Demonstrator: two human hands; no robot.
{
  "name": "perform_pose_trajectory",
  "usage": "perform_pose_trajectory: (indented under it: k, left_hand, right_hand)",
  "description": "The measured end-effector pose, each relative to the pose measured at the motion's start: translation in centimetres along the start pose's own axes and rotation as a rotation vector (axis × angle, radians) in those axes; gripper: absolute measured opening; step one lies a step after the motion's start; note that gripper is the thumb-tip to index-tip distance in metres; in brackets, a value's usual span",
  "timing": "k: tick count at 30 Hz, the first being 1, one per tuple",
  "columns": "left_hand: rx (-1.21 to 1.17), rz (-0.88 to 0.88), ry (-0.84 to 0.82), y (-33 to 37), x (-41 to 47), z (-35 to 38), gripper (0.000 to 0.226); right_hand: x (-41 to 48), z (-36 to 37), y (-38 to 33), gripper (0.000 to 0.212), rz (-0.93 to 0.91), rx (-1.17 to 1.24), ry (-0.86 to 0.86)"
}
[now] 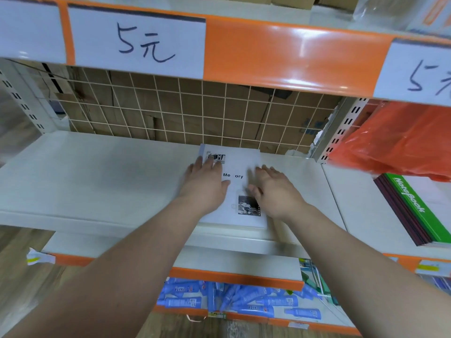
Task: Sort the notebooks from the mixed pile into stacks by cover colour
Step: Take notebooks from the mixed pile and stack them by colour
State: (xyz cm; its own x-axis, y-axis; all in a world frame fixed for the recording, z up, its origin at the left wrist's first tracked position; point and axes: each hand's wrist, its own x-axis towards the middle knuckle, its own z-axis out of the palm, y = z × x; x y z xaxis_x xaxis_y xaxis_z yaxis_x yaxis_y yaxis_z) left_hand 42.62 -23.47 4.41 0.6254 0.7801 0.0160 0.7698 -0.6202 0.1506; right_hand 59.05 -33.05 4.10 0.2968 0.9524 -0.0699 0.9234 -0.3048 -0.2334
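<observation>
Lying flat on the white metal shelf, right of its middle: a white paper-covered notebook printed "Memory", with small grey photo panels at its far-left corner and in its near-right part. Whether more notebooks are lying beneath it cannot be told.

Both forearms are reaching forward from the lower edge of the view and converging on the cover.
- The left hand is lying palm-down over the notebook's left half, its fingers straight, pointing toward the far-left corner and gripping nothing.
- The right hand is hanging palm-down over the right half, fingers spread and released. Blur is hiding whether they are touching the cover.

A stack of green-topped notebooks with dark red edges is sitting in the neighbouring bay to the right, well apart, beside an orange plastic bag. A white paper price label is hanging above. Blue tubes are lying on the shelf below.
</observation>
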Motion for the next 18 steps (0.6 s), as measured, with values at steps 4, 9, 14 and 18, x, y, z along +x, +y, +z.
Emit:
perform_pose_trajectory:
  k: [4,9,14,18]
  left_hand:
    - [0.055,0.066,-0.07,2.3,0.0,0.4,0.062]
    - [0.034,0.1,-0.105,5.4,0.0,0.9,0.062]
    - [0.044,0.155,-0.099,10.6,-0.2,0.8,0.062]
    - [0.053,0.185,-0.094,16.3,-0.4,1.1,0.063]
  right_hand:
    - [-1.4,-0.3,0.7,0.061,0.008,-0.053,-0.047]
    - [-3.4,-1.0,3.5,0.062,0.069,-0.044,-0.047]
    - [-6.2,-2.4,7.8,0.061,0.116,-0.059,-0.024]
    - [-8.9,-3.7,12.4,0.061,0.135,-0.073,0.008]
